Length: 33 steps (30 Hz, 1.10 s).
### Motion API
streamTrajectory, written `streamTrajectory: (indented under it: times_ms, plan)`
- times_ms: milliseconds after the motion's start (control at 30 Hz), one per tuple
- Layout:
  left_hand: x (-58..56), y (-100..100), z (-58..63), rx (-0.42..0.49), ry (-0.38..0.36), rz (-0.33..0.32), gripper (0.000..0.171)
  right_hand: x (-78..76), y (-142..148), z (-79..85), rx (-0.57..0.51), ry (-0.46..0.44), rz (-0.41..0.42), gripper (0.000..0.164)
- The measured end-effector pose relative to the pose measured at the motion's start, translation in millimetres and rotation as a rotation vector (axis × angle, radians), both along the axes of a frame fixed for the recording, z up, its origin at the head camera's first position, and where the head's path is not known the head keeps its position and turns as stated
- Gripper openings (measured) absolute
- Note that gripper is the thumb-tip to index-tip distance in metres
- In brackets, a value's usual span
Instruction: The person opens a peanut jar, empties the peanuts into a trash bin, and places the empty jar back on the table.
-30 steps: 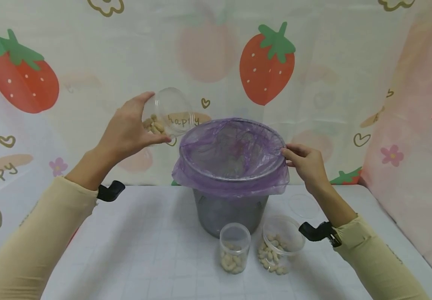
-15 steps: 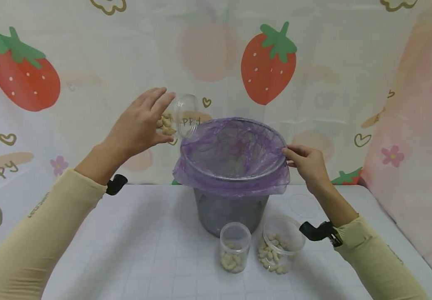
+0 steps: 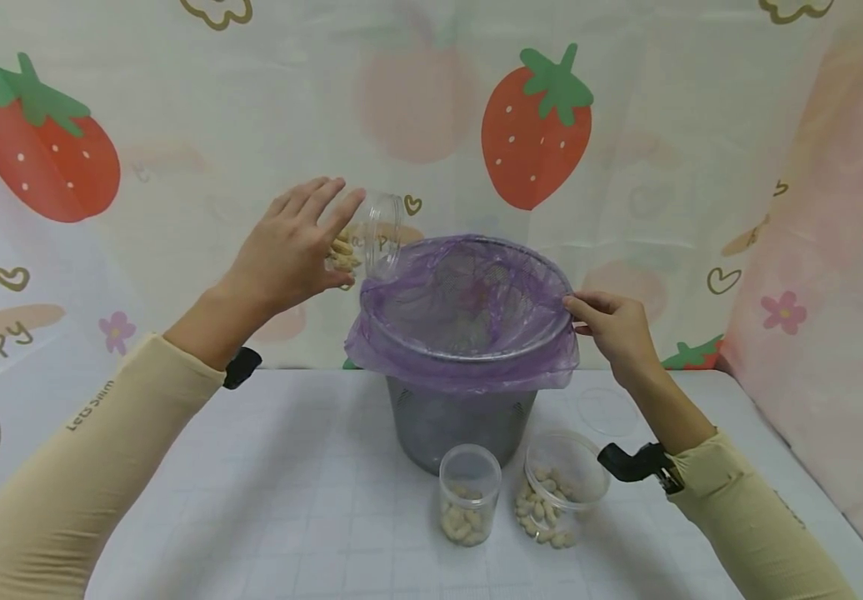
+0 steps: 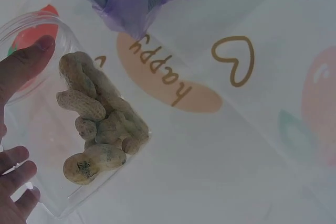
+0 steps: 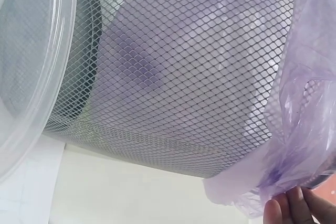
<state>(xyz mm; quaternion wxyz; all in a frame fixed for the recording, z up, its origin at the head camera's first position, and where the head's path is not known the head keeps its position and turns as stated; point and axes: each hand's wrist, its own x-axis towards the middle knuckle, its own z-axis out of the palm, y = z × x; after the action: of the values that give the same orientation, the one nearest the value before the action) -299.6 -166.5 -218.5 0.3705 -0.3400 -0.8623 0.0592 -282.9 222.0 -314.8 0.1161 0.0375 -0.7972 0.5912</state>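
At ten o'clock from the round grey mesh bin (image 3: 461,429), the left hand (image 3: 289,246) grips a clear, round plastic jar (image 3: 384,237) tipped on its side, tan unshelled peanuts (image 3: 344,252) inside. Over the last second it has shifted rightward, so the jar's mouth now sits just beside the bin's rim, the peanuts still within. A thin purple plastic liner (image 3: 461,377) folds over that rim. At six o'clock stands a clear, narrow plastic cup (image 3: 469,463) of peanuts; at five, a wider clear plastic tub (image 3: 577,482) of them. At three, the right hand (image 3: 615,327) pinches the liner, unmoved.
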Motion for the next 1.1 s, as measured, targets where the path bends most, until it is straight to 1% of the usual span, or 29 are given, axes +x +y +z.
streamTrajectory:
  times_ms: [200,300,400,467,600,700,900,1100]
  plan:
    - [1.7,0.5,-0.6,-0.024,0.035,0.031,0.100,0.4,-1.4,0.4,-0.006,0.001,-0.002,0.048]
    - [1.9,0.4,-1.4,-0.061,0.067,0.042,0.100,0.7,-2.0,0.8,-0.009,-0.005,0.004,0.048]
    - [1.6,0.3,-2.7,-0.090,0.082,0.046,0.099,0.9,-2.1,0.9,-0.013,-0.010,0.008,0.048]
    - [1.2,0.2,-3.5,-0.088,0.078,0.044,0.100,0.9,-2.1,0.7,-0.018,-0.011,0.007,0.048]
    - [0.7,-0.7,-4.5,-0.049,0.055,0.041,0.102,0.9,-2.5,0.4,-0.027,-0.012,0.006,0.049]
    - [0.4,-1.5,-4.8,-0.040,0.057,0.043,0.102,0.6,-2.6,0.4,-0.038,-0.016,0.012,0.050]
    - [-0.4,-1.3,-3.7,-0.067,0.087,0.043,0.102,-0.1,-2.9,0.1,-0.064,0.001,0.026,0.049]
    - [1.0,-0.2,-1.5,-0.084,0.059,0.050,0.102,-0.4,-2.7,-0.8,-0.058,0.013,0.026,0.047]
